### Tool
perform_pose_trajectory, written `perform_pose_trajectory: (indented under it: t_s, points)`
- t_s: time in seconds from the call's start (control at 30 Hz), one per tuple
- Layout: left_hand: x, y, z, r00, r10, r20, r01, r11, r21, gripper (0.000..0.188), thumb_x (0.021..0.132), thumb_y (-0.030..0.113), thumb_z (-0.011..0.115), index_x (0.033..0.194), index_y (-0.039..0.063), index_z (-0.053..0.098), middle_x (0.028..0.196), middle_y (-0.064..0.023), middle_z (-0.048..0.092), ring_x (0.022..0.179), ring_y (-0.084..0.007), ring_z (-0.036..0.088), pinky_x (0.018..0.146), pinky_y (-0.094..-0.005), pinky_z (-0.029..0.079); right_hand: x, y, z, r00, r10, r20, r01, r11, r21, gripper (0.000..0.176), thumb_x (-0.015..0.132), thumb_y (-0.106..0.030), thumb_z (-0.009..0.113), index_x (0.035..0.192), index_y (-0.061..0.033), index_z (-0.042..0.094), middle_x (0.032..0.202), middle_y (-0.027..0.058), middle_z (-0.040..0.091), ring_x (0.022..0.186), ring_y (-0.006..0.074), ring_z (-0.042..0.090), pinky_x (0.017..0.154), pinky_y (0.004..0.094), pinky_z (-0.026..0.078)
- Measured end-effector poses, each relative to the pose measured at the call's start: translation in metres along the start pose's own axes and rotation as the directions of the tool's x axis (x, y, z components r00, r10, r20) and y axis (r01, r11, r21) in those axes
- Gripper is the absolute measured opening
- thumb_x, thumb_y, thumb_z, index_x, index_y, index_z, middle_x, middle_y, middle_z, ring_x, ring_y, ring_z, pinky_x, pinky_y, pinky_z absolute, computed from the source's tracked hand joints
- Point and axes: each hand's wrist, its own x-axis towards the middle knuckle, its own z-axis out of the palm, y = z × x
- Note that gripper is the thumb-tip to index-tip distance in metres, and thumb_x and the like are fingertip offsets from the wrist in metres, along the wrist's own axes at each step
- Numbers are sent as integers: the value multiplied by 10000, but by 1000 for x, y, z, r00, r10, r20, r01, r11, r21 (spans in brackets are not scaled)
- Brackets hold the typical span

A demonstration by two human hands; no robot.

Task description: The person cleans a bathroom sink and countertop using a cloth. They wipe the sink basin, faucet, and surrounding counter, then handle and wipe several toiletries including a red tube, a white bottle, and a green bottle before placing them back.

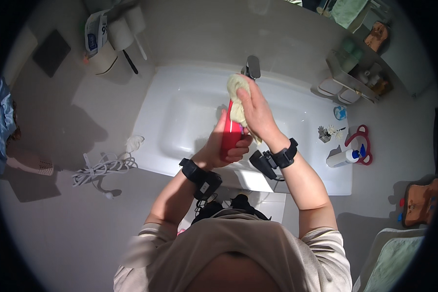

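Observation:
My left hand [219,146] is closed around a red bottle [231,137], which I hold tilted above the white washbasin [182,120]. A pale yellow cloth [238,113] lies against the bottle's upper part. My right hand [257,109] presses that cloth to the bottle, its fingers pointing towards the chrome faucet [253,67]. The upper end of the bottle is hidden under the cloth. Each wrist wears a black strap with a small device.
On the counter's right stand a white pump bottle [341,159], a red headband [368,144] and small white flowers [331,130]. A hair dryer [29,164] with a coiled grey cord [98,169] lies left. A tissue pack [96,33] is at the back left.

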Motion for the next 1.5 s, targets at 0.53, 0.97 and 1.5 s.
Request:
perform_pose_trajectory:
  t_s: [0.53,0.97,1.5]
  points:
    - [-4,-11,2,859,407,-312,-93,722,686,671,954,629,148,973,62,506,699,-17,526,477,-109,483,428,-249,418,17,25,-15,992,105,-72,-117,975,-190,355,934,-247,557,1201,-26,480,1005,240,620,926,383,619,744,400,508]
    - [12,-3,5,824,520,-226,-194,633,749,674,952,640,199,980,44,513,692,-43,543,538,-120,495,522,-251,428,6,7,15,962,167,-215,-163,986,34,584,939,-280,537,1392,12,314,1234,217,541,1161,319,528,964,366,411]
    - [26,47,22,814,548,-191,-332,710,622,539,1003,497,305,1343,87,390,1155,-86,571,1048,-185,579,918,-322,471,-30,11,26,998,-35,-45,40,993,115,564,958,-279,497,1422,-36,290,1290,181,526,1152,292,552,936,361,448]
